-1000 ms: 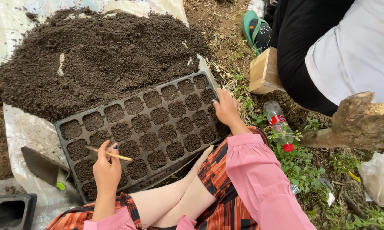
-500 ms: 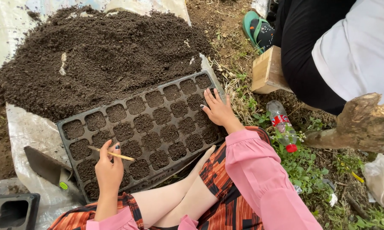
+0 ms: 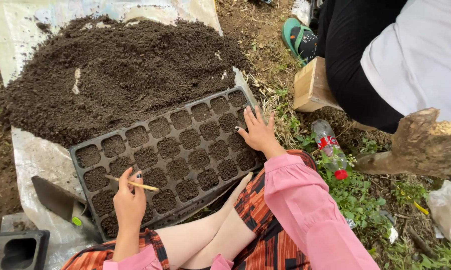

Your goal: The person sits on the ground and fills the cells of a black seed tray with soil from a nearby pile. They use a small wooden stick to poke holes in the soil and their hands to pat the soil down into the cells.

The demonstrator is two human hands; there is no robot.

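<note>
Nearest: bare knees and orange-black patterned skirt (image 3: 265, 240), pink sleeves (image 3: 305, 200) at bottom edge.

Left hand (image 3: 129, 200) over near-left part of black seedling tray (image 3: 80, 170), fingers pinched narrow on thin wooden stick (image 3: 135, 184); stick lying roughly level, tip pointing right above soil-filled cells. Right hand (image 3: 258, 132) flat on far-right end of tray, fingers spread wide, palm down on cells, holding nothing; dark nail polish visible.

Seedling tray set at a slant across lap front, on white plastic sheet (image 3: 30, 150), near edge just beside knees, far edge touching soil pile. All visible cells filled with dark potting soil.

Left of tray: trowel (image 3: 58, 200) with dark blade and green spot at handle, lying on sheet, just beside tray's left edge. Bottom-left corner: part of second black tray (image 3: 13, 247), cells empty, larger.

Right of tray, on grass: clear plastic bottle (image 3: 328, 147) with red label and red cap, lying on side, near right sleeve. Further right: thick rough tree stub (image 3: 425, 145). White plastic bag (image 3: 448, 210) at right edge.

Beyond tray: big mound of dark potting soil (image 3: 125, 70) heaped on sheet, reaching tray's far edge.

Far right top: second person in white top (image 3: 420, 55) and black trousers, seated on pale wooden block (image 3: 310, 85); green sandal (image 3: 298, 37) on bare ground beside block.
</note>
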